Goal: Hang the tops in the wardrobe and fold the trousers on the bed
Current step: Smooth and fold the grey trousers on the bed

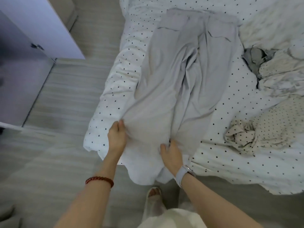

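Pale grey trousers lie spread lengthwise on the bed, waistband at the far end, leg ends hanging over the near edge. My left hand pinches the left edge of the near trouser leg between thumb and fingers. My right hand grips the cloth of the same leg near its right edge, fingers tucked into a fold. A cream dotted garment lies crumpled on the right of the bed, with a grey garment bunched beyond it.
The bed has a white cover with black dots. A white wardrobe with an open door stands at the left across a strip of pale wood floor. My foot in a sandal is by the bed's near edge.
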`<state>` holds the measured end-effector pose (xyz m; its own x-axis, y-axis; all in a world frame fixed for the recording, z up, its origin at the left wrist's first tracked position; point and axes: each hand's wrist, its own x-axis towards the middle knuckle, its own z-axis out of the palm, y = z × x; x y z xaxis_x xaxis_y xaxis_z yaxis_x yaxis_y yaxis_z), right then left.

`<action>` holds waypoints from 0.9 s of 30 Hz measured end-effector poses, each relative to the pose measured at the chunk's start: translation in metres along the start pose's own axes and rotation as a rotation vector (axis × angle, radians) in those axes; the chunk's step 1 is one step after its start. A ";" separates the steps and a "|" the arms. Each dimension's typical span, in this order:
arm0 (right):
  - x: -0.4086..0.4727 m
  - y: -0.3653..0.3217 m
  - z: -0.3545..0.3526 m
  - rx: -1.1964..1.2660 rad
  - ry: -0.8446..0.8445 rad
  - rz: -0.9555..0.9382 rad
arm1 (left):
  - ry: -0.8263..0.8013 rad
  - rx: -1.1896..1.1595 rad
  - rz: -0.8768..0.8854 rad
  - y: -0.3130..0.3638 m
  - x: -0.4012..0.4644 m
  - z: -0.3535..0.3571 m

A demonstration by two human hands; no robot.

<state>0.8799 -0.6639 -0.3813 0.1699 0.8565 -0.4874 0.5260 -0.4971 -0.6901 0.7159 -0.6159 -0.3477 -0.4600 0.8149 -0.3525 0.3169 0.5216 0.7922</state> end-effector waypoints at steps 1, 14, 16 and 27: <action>-0.008 -0.009 0.004 0.098 -0.062 0.011 | 0.037 0.046 0.020 0.005 0.004 -0.010; -0.022 0.056 -0.015 0.080 0.253 0.155 | 0.068 0.612 0.365 -0.051 -0.027 -0.003; -0.007 0.068 -0.031 0.129 0.346 0.278 | -0.019 0.561 0.555 -0.053 -0.045 0.024; -0.019 0.076 -0.075 0.270 0.194 0.179 | -0.317 0.596 0.389 -0.030 -0.082 0.115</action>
<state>0.9791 -0.7078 -0.3846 0.4072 0.7506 -0.5205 0.2400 -0.6377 -0.7319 0.8396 -0.6688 -0.3998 0.0064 0.9537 -0.3005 0.8407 0.1576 0.5181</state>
